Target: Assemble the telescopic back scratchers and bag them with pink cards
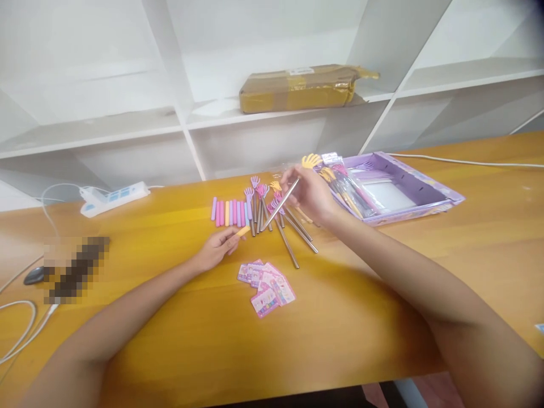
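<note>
My left hand [219, 247] is closed on a short yellow tube [243, 231], which looks like a handle grip and points up to the right. Raised above the pile, my right hand [312, 190] is closed around a back scratcher with a yellow claw head [311, 161]; its bare metal rod [280, 205] slants down to the left. Under it lie several back scratchers [287, 243] with pink, purple and yellow heads and metal rods. A row of pink, purple, blue and yellow tubes [230, 213] sits just beyond my left hand.
Pink cards [272, 286] lie fanned on the wooden table. At the right is a purple box [442, 198] holding wrapped back scratchers [355, 195]. A power strip [114, 198], cables and a blurred dark object [80, 272] are at the left. A taped carton [297, 88] rests on the shelf.
</note>
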A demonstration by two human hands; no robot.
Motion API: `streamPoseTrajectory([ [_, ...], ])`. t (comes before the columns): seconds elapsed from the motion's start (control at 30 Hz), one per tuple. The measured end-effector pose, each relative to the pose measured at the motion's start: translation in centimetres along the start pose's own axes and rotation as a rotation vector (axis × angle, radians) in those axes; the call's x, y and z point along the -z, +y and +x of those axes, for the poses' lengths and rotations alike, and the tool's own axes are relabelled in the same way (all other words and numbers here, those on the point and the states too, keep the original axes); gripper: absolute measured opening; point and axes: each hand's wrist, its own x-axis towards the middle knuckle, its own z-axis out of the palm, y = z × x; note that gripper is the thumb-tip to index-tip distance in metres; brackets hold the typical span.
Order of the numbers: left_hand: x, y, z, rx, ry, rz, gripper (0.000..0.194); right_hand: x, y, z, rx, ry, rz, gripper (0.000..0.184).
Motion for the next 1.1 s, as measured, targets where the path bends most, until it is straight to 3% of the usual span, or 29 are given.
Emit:
streamPoseTrajectory([
  [0.23,0.4,0.1,0.2,0.008,-0.061,-0.007,0.045,-1.5,-0.7,-1.5,0.086,-0.038,-0.112,0.051],
  [0.53,0.5,0.2,0.5,-0.044,-0.088,-0.006,0.046,-1.7,0.0,-1.5,0.209,-0.002,-0.036,0.052],
  [0.9,0.8,-0.1,0.7,-0.043,-0.040,-0.009,0.051,-2.8,0.0,-3.3,0.435,-0.014,-0.150,0.047],
  [1.1,0.9,-0.2,0.7,0.000,-0.034,-0.073,0.055,-2.6,0.7,-2.9,0.393,-0.034,-0.131,0.048],
])
